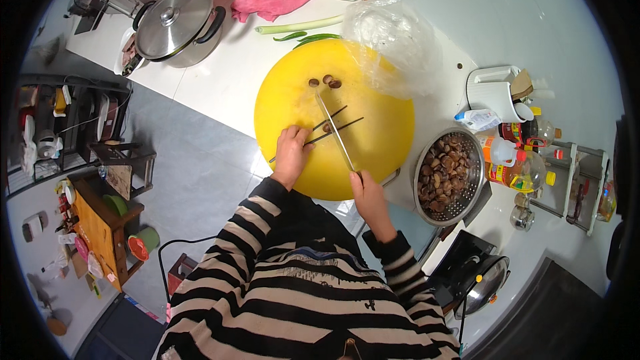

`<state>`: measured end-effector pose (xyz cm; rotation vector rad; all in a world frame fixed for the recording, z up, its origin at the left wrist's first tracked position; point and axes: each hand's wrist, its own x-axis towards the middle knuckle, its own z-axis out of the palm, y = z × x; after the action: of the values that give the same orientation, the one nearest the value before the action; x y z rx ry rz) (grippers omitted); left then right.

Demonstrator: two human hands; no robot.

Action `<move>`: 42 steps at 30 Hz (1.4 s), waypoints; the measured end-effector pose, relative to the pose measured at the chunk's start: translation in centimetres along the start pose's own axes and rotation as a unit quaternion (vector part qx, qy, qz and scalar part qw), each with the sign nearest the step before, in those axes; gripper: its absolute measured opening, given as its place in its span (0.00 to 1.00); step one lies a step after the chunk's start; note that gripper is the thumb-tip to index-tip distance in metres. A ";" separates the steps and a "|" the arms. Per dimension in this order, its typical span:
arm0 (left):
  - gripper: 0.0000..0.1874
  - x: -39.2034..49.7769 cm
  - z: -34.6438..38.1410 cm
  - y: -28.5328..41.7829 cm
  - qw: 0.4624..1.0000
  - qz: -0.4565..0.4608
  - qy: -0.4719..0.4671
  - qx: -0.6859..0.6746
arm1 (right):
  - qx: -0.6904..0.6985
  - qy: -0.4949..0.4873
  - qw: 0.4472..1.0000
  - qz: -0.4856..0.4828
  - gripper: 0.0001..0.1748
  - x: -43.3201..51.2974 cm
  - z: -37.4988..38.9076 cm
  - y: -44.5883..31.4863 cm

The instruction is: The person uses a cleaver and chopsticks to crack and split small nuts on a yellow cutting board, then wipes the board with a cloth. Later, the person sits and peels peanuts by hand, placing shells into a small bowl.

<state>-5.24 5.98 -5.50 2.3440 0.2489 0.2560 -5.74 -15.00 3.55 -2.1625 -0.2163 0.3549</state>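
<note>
My left hand (292, 152) rests at the left of a round yellow cutting board (285, 80), its fingers on a pair of dark chopsticks (350, 124). Between the chopsticks lies a small brown mushroom (327, 128). My right hand (370, 200) grips a kitchen knife (336, 127) by its handle; the blade stands edge-down across the chopsticks, beside that mushroom. A few more brown mushrooms (313, 82) sit near the knife's tip, towards the back of the board.
At the right, a metal colander (419, 175) holds many brown mushrooms, with bottles (515, 172) behind it. A clear plastic bag (395, 45) overlaps the board's back right edge. Green chillies (320, 38) and a leek stalk (300, 25) lie behind. A lidded steel pot (175, 25) stands at back left.
</note>
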 end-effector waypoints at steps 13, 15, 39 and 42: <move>0.19 0.7 -0.4 0.1 1.000 -0.003 -0.021 0.005 | -0.036 -0.025 0.999 0.019 0.15 1.0 0.8 1.9; 0.20 0.7 -0.6 0.0 0.999 -0.009 -0.033 0.001 | 0.010 -0.023 0.999 0.036 0.15 0.9 0.3 1.0; 0.18 4.4 13.4 22.9 0.862 0.265 -0.370 -0.223 | 0.490 0.385 0.738 0.258 0.29 -22.0 -15.3 0.4; 0.25 2.9 15.7 24.2 0.891 0.323 -0.250 -0.200 | 0.523 0.388 0.716 0.253 0.28 -21.6 -14.9 0.1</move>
<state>4.06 -20.64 1.01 1.9202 -0.7775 0.0013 -21.14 -32.63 15.34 -1.0110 0.8851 -0.1654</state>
